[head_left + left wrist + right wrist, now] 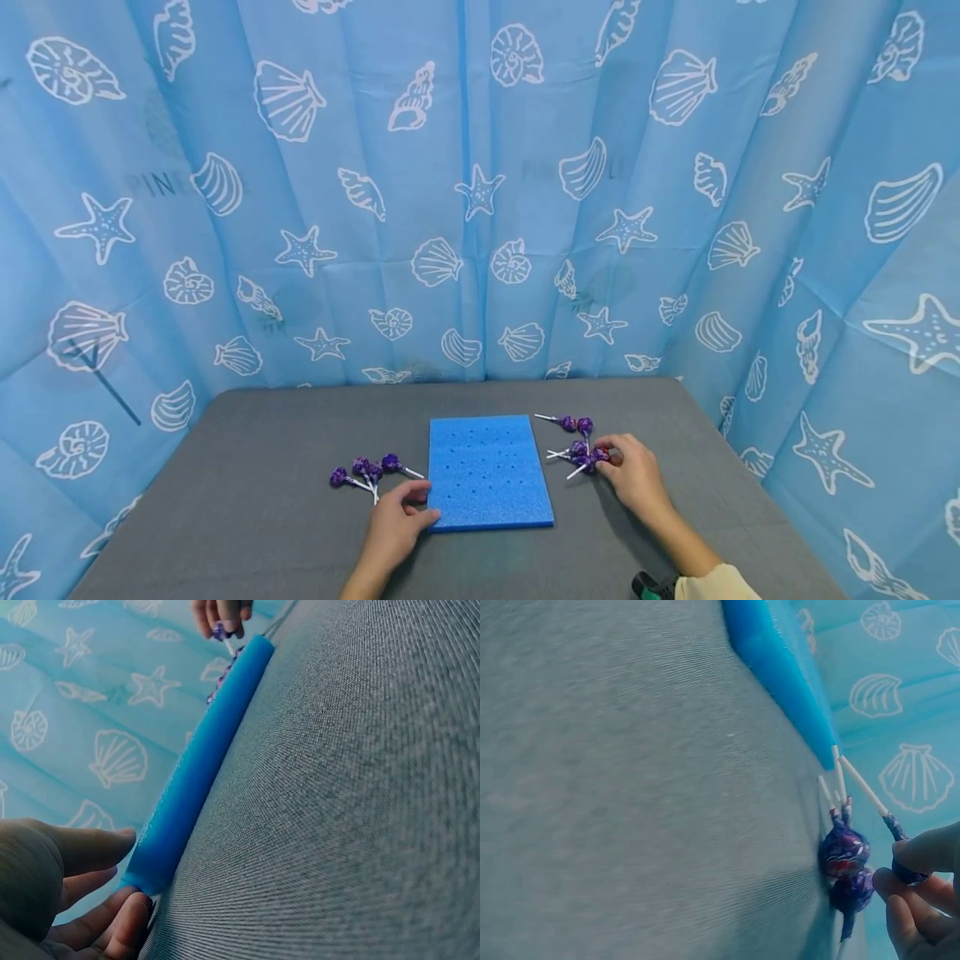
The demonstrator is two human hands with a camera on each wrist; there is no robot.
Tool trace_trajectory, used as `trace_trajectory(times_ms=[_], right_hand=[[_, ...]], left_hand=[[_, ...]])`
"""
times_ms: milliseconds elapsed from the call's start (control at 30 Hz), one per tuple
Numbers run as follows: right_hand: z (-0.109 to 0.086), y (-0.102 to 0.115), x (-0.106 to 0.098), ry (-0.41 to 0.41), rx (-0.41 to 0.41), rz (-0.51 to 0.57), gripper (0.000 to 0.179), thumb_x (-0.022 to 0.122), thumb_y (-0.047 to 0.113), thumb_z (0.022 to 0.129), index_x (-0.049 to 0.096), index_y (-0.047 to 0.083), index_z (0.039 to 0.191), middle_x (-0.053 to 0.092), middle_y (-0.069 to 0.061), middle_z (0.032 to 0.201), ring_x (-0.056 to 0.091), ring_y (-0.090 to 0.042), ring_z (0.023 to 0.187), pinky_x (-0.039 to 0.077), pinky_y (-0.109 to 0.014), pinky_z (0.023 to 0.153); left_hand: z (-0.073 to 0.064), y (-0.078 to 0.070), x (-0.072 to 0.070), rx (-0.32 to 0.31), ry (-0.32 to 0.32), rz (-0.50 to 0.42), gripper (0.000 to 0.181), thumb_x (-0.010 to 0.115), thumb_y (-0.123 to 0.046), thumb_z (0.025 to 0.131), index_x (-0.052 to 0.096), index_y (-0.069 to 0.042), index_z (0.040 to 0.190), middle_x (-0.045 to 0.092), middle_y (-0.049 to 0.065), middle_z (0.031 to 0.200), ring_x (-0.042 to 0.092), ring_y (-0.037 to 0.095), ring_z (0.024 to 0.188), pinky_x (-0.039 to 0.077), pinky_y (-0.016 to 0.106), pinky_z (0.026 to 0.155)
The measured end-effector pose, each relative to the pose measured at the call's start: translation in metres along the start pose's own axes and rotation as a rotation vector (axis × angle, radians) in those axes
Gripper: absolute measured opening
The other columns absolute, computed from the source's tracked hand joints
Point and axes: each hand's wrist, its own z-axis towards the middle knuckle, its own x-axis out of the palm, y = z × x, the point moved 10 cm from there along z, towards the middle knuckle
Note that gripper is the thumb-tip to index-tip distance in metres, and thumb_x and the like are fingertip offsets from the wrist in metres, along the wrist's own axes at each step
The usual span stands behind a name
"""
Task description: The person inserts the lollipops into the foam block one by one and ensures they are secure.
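Observation:
My left hand (pixel 397 521) is at the left edge of a blue foam block (pixel 491 508) dotted with small holes. Its thumb and fingertips touch that edge by the near corner, thumb and fingers spread apart. On the right, my right hand (pixel 633 471) pinches a purple-wrapped lollipop (pixel 910 871) by its candy head, white stick pointing toward the block. Right beside it lie more lollipops (pixel 845 853) in the same purple wrappers, several of them in a loose cluster. Near the left hand is another group of lollipops (pixel 360 468), their sticks crossing.
The grey cloth-covered table (pixel 285 533) carries everything. Behind and at the sides hangs a blue curtain (pixel 480 125) with white shells and starfish. A dark and green object (pixel 652 586) shows at the right sleeve (pixel 716 583).

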Motion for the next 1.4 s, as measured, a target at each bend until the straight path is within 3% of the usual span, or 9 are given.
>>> trace_trajectory(times_ms=[400, 767, 1100, 1400], right_hand=[[0.022, 0.012, 0.002, 0.037, 0.045, 0.05, 0.026, 0.076, -0.003, 0.08, 0.07, 0.004, 0.104, 0.062, -0.012, 0.105, 0.066, -0.031, 0.091, 0.054, -0.041, 0.074], [0.041, 0.035, 0.002, -0.036, -0.05, 0.063, 0.015, 0.073, 0.001, 0.084, 0.071, 0.004, 0.098, 0.064, -0.006, 0.089, 0.057, -0.017, 0.073, 0.046, -0.034, 0.064], [0.055, 0.046, 0.007, -0.062, -0.1, 0.111, 0.018, 0.073, -0.001, 0.084, 0.069, 0.001, 0.102, 0.067, -0.01, 0.093, 0.064, -0.023, 0.08, 0.051, -0.038, 0.068], [0.065, 0.052, 0.021, -0.063, -0.106, 0.154, 0.021, 0.075, -0.003, 0.082, 0.069, 0.0, 0.102, 0.067, -0.01, 0.094, 0.065, -0.024, 0.082, 0.053, -0.038, 0.07]], left_hand=[[-0.002, -0.004, 0.0, 0.035, 0.015, 0.035, 0.041, 0.083, -0.01, 0.073, 0.069, -0.003, 0.111, 0.067, 0.005, 0.092, 0.054, 0.013, 0.069, 0.042, 0.026, 0.058], [-0.001, -0.001, 0.002, 0.022, 0.061, 0.069, 0.043, 0.083, -0.015, 0.074, 0.069, -0.006, 0.114, 0.066, 0.003, 0.093, 0.053, 0.012, 0.07, 0.041, 0.027, 0.058], [-0.002, -0.003, 0.003, 0.039, 0.07, 0.071, 0.047, 0.085, -0.015, 0.071, 0.069, -0.005, 0.114, 0.066, 0.004, 0.094, 0.053, 0.012, 0.069, 0.041, 0.027, 0.059], [0.0, 0.001, 0.004, 0.003, 0.083, 0.077, 0.05, 0.086, -0.013, 0.07, 0.068, -0.006, 0.116, 0.065, 0.003, 0.095, 0.052, 0.014, 0.071, 0.04, 0.028, 0.06]])
